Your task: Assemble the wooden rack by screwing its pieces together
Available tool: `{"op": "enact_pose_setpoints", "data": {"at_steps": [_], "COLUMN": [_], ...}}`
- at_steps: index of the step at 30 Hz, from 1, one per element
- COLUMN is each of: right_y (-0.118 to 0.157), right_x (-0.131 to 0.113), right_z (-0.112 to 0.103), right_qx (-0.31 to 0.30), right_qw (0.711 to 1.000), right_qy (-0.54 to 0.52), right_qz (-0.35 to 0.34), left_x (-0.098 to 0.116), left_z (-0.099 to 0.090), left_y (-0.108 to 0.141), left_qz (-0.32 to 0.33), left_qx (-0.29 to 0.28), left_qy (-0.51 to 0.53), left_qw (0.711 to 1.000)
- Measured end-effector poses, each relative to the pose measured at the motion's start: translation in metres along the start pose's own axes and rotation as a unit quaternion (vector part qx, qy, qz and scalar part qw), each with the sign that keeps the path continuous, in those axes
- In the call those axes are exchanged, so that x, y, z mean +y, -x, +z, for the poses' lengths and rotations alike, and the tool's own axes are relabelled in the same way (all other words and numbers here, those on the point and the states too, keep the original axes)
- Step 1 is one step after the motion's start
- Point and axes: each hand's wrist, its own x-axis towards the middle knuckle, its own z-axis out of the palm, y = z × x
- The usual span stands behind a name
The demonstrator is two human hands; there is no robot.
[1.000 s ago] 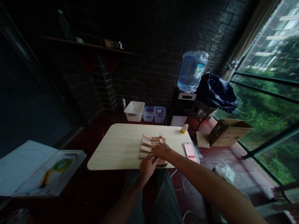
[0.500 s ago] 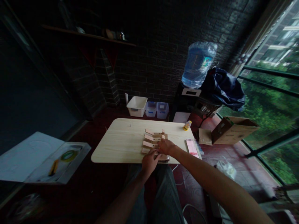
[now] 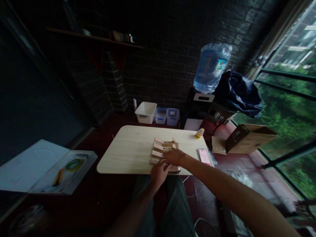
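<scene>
Several pale wooden pieces (image 3: 157, 146) lie in a row on the light wood table (image 3: 125, 149). They look like flat slats joined to blocks, with small dark dots that may be holes or screw heads. My left hand (image 3: 158, 172) is at the row's near end, its fingers curled against the nearest wooden piece. Just beyond it, my right hand (image 3: 175, 156) reaches in from the right with its fingers bent down over the row. The two hands are close together and cover part of the wood. What my right fingertips grip is hidden.
A small yellow-based bottle (image 3: 199, 133) and a pink pad (image 3: 204, 156) occupy the table's right side. An open white case (image 3: 81, 177) is at the left. Behind the table are a white bin (image 3: 145, 118), clear boxes (image 3: 172, 120) and a water dispenser (image 3: 201, 98); a carton (image 3: 247, 141) sits right.
My right hand has shifted slightly left and nearer along the row, now closer to my left hand. My left hand stays at the near end. The whole view has moved a little.
</scene>
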Motion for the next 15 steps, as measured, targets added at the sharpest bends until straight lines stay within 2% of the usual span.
{"op": "enact_pose_setpoints", "data": {"at_steps": [4, 9, 15], "right_y": [-0.004, -0.007, -0.004], "right_x": [-0.002, 0.001, 0.006], "right_z": [0.004, -0.004, -0.013], "right_qx": [-0.017, -0.052, -0.076], "right_qw": [1.0, 0.996, 0.991], "right_qy": [-0.015, -0.057, -0.096], "right_qz": [-0.001, 0.032, 0.055], "left_x": [-0.005, -0.007, -0.005], "left_z": [0.004, 0.003, 0.0], "left_y": [-0.002, -0.004, -0.003], "left_qz": [-0.002, 0.007, 0.005], "left_qx": [0.006, 0.018, -0.011], "left_qy": [-0.01, 0.017, 0.035], "left_qw": [1.0, 1.0, 0.999]}}
